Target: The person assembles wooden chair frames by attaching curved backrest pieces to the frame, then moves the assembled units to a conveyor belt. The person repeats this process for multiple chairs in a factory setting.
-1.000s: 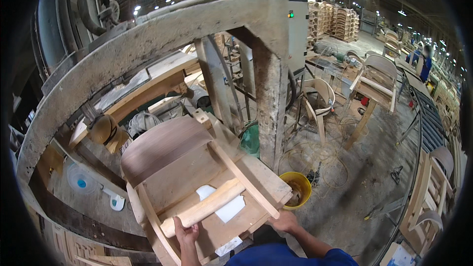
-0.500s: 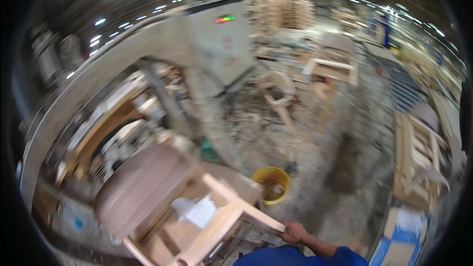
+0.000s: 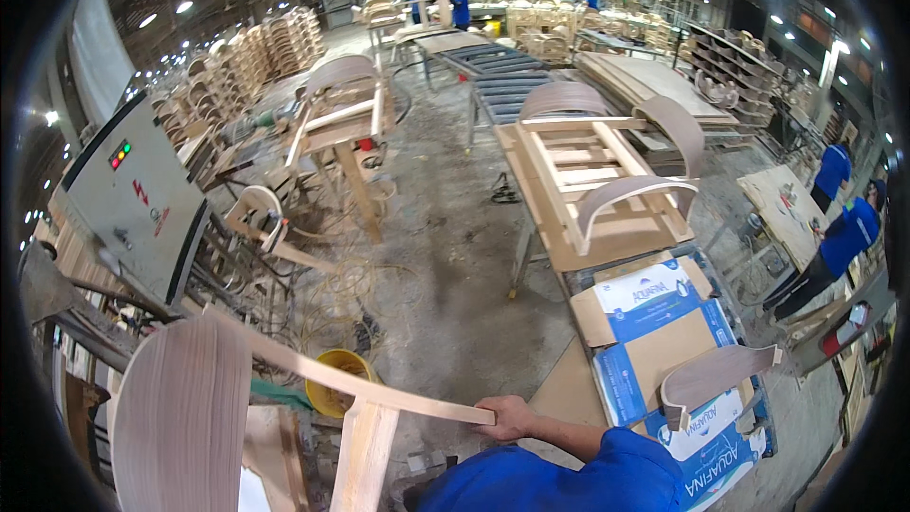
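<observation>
My right hand (image 3: 507, 415) is closed around the end of a pale wooden leg of a chair frame (image 3: 365, 382). The frame is held tilted at the lower left. Its broad curved backrest (image 3: 180, 412), in brownish striped veneer, faces up toward me at the far left. A second pale wooden bar (image 3: 365, 455) runs down from the held leg to the lower edge. My left hand is out of view. A blue sleeve (image 3: 578, 474) covers my right upper arm.
To the right, flattened blue-and-white cardboard (image 3: 654, 332) bears a curved veneer piece (image 3: 716, 379). Beyond it, another chair frame (image 3: 597, 166) lies on a bench. A yellow bucket (image 3: 332, 405), grey control cabinet (image 3: 133, 204) and loose cables (image 3: 351, 294) are left. A co-worker (image 3: 848, 246) stands right.
My view has swung to the right, bringing the cardboard and benches nearer the middle. The chair frame has tipped more upright; my right hand keeps its hold on the leg.
</observation>
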Available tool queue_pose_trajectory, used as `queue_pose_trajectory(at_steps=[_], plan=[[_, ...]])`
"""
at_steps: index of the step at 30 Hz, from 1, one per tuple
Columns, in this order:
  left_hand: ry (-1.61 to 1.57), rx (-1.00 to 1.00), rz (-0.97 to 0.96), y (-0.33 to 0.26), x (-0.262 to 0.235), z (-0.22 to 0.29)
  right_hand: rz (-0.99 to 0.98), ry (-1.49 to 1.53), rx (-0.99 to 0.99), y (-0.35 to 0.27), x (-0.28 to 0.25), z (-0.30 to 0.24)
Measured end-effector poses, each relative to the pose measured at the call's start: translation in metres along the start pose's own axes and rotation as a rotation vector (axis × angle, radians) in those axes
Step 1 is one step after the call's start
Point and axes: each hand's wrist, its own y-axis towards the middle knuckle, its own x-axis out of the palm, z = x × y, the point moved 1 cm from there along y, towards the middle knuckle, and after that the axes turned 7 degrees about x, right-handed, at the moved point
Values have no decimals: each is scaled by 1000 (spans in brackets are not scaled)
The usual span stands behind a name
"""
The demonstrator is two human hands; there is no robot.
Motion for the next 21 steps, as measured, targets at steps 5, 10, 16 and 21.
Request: queue_pose_trajectory(at_steps=[5,10,16,21], plan=[[-113,-188,-264,45,21,-31,324,87,28,-23,-48,28],[-29,-315,-404,144,109,-114,758,163,-56,-17,-109,23],[-268,-544,-528,248,216,-236,1598,-249,-255,5,-226,-93],[-291,-613,-626,286,259,-352,986,479,-420,120,-177,-124]])
